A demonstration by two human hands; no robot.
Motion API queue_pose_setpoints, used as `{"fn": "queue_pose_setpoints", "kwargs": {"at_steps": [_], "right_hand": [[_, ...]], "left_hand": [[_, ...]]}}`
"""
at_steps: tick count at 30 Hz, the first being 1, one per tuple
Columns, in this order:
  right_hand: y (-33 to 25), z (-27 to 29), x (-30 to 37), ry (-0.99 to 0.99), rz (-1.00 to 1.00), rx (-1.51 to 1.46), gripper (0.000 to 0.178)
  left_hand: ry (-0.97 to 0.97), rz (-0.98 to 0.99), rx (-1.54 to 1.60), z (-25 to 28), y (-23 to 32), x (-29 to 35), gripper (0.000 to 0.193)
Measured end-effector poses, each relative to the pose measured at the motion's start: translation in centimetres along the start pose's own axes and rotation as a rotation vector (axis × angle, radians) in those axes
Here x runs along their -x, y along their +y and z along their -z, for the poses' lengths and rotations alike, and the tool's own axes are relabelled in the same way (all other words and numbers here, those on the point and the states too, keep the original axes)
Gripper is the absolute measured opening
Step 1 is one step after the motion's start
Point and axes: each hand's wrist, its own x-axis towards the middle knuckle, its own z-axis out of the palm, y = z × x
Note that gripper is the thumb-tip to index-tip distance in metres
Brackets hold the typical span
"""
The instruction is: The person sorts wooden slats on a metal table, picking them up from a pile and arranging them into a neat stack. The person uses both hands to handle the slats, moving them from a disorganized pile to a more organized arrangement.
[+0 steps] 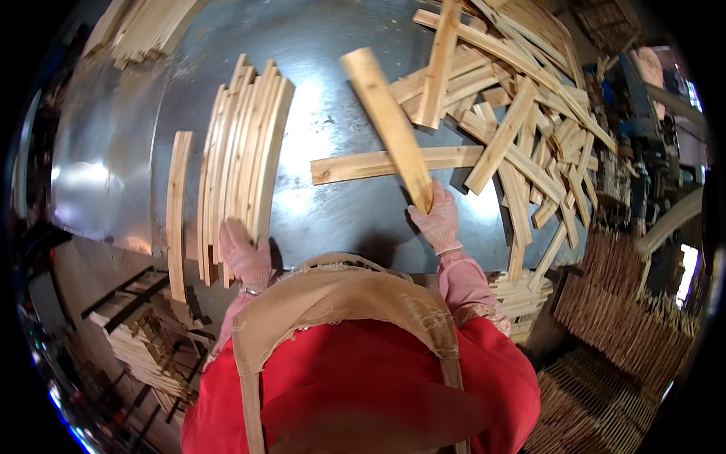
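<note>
My right hand (436, 218), in a pale pink glove, is closed round the near end of a wooden slat (389, 125). The slat slants up and to the left over the metal table, crossing above another slat (344, 168) that lies sideways. My left hand (243, 251), gloved too, rests with fingers stretched out on the near end of a row of slats (246, 144) set side by side on edge. Left of that row lies a single slat (178, 204), its near end jutting past the table edge.
A jumbled heap of slats (522, 144) covers the right of the metal table (113, 151). More slats (155, 30) are stacked at the far left. Below the table edge stand a rack of wood (140, 348) at left and bundled sticks (612, 287) at right.
</note>
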Motion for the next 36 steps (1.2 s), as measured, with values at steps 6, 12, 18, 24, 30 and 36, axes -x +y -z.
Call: {"fn": "queue_pose_setpoints", "kwargs": {"at_steps": [6,12,18,24,30,36], "right_hand": [[-13.4,4.5,-5.6,-0.314,0.898,0.151,0.083],[-14.5,0.7,-14.5,0.168,0.692,0.015,0.083],[-6.3,-0.9,-20.8,0.15,-0.074,0.277,0.093],[-5.6,-1.4,-25.2,0.17,-0.338,0.265,0.097],[-4.5,-0.6,-25.9,0.115,-0.178,-0.045,0.094],[-11.9,-4.9,-10.7,-0.423,-0.155,-0.942,0.093]], "left_hand": [[-0.098,-0.791,-0.225,9.3,7.1,-11.1,0.062],[-0.215,-0.271,-0.164,9.8,-3.1,-14.3,0.065],[-0.341,0.491,-0.32,7.9,-20.6,-11.3,0.094],[-0.021,0.061,0.221,6.1,-7.5,-10.5,0.044],[-0.359,-0.395,-0.091,-2.6,3.5,-0.7,0.076],[-0.496,-0.073,-0.01,-3.2,3.2,-2.8,0.088]]}}
